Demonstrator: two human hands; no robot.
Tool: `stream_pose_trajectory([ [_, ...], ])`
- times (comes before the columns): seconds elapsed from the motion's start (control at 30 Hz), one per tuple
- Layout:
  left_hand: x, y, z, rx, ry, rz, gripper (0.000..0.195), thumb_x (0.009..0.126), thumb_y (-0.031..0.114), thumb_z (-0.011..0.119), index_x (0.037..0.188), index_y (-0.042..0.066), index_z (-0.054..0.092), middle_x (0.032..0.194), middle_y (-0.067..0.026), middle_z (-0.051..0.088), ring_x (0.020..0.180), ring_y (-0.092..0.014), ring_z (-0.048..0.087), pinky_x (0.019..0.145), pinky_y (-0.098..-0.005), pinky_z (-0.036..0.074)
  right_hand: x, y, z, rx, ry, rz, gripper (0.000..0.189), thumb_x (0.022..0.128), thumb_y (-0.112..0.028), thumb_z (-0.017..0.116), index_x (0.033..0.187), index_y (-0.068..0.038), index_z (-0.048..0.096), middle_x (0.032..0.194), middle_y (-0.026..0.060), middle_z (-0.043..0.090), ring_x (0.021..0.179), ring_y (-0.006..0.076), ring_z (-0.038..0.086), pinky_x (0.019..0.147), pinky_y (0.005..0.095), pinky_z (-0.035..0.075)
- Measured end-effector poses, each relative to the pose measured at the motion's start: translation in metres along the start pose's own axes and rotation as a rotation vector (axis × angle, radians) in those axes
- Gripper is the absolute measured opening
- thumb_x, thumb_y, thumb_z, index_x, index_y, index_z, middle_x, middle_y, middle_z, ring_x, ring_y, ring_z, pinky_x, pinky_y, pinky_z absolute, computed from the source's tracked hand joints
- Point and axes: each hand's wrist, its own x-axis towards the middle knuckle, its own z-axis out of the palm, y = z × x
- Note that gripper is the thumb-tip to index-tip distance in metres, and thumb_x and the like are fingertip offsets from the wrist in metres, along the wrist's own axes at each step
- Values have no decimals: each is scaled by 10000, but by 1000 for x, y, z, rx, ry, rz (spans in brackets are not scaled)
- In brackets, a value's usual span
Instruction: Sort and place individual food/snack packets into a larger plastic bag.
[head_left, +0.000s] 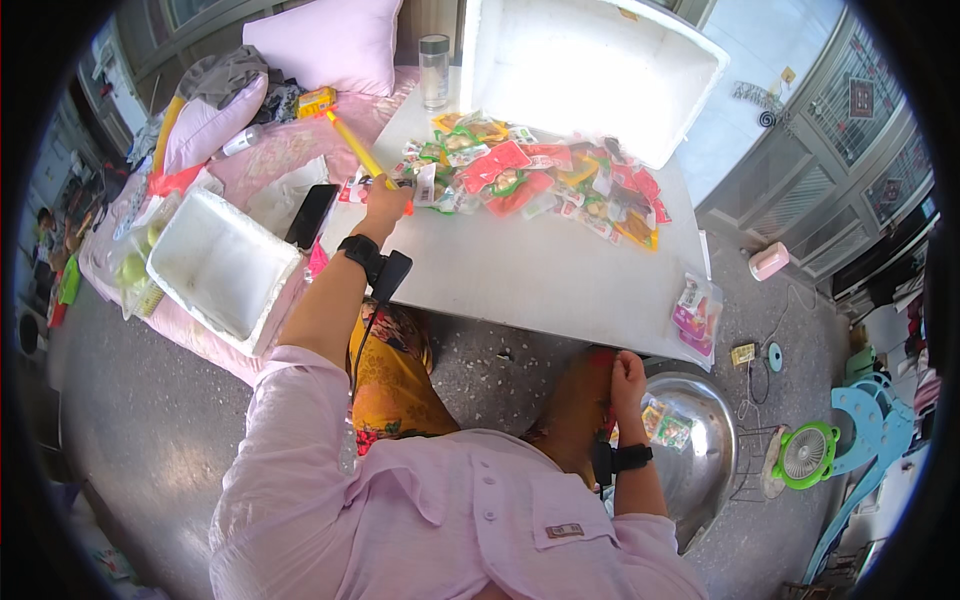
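Note:
My left hand (386, 204) grips a yellow plastic stick (352, 139) with orange ends, held slantwise over the left edge of the metal-grey table (510, 281). Just right of that hand spreads a pile of small sealed food packets (504, 166), red, yellow, green and clear. A black phone (312, 216) lies to its left. My right hand (628, 379) is low beside my knee at the table's front edge, fingers curled; whether anything is in them is hidden. Beneath it a steel basin (716, 431) holds several packets (671, 431).
A large white foam box (585, 75) stands on its side behind the pile, near a glass bottle (434, 79). On the pink bed are a smaller foam box (225, 262) and bagged green fruit (133, 268). Purple packets (696, 315) lie at the table's right corner; a green fan (807, 454) stands beyond the basin.

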Motion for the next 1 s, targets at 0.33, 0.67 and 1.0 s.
stream_pose_trajectory([
  [0.33,1,-6,-40,-80,-28,-67,600,598,161,537,1105,-64,311,871,-174,520,738,-191,537,597,-266,435,-3,6,9,-33,37,-23,145,704,-44,466,836,9,496,768,121,531,719,227,512,659,289,408],
  [0.67,-4,9,-74,923,-101,42,425,667,266,487,1070,147,421,1108,-147,351,1082,-306,292,847,-447,259,-6,21,14,-130,101,-104,132,678,-33,468,801,2,501,766,138,525,720,277,497,655,335,402],
  [1.0,38,-2,-24,936,-335,348,447,713,448,407,1096,217,412,1148,-80,369,1082,-313,286,848,-512,221,-8,0,12,-310,44,-200,162,674,-17,470,833,9,483,790,138,508,745,275,482,671,328,389],
])
